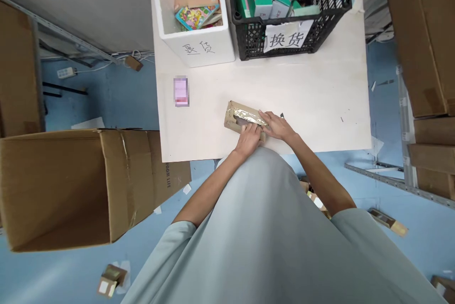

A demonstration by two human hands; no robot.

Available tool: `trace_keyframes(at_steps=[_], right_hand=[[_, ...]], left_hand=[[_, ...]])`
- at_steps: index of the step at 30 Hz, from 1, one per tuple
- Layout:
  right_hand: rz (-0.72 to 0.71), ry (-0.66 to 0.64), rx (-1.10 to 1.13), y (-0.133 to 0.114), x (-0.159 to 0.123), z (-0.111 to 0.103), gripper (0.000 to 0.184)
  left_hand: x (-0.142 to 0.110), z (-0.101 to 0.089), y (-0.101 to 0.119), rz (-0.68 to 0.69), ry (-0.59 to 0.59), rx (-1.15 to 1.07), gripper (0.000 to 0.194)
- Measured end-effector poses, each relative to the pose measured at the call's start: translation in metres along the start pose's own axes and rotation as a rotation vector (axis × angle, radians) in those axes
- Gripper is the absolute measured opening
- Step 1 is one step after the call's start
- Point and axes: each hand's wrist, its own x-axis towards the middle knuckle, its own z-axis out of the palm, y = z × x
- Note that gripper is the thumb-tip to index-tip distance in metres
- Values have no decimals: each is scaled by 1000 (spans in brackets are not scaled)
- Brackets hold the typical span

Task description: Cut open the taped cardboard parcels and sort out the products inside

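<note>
A small oblong cardboard box (229,115) with shiny clear tape along its top lies slantwise on the white table, close to the front edge. On its near long side there is a dark torn gap. My left hand (249,139) grips the box at that gap with its fingers curled; the fingertips are partly hidden. Over the right end of the box, my right hand (279,126) holds it with the fingers bent across the top. What lies inside the box cannot be made out.
At the table's back stand a white foam box (199,50) holding cardboard packets and a black crate (249,38) of green boxes. A blurred pink item (181,91) lies at left. A large open carton (117,185) stands beside the table; stacked cartons (423,43) are at right.
</note>
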Motion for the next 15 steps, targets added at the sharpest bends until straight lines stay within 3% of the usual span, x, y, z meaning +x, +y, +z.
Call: trace_keyframes(at_steps=[3, 6, 8, 11, 15], right_hand=[[-2, 75, 282, 21, -5, 14, 81], [144, 205, 448, 45, -19, 36, 80], [354, 262, 391, 56, -32, 54, 69], [663, 213, 245, 64, -51, 80, 61], [772, 196, 209, 59, -62, 104, 58]], left_hand=[[-5, 1, -1, 15, 24, -52, 40], [-9, -1, -2, 48, 84, -95, 59], [-9, -4, -2, 62, 88, -99, 73], [-1, -12, -5, 75, 7, -73, 96], [18, -19, -15, 139, -166, -41, 120]])
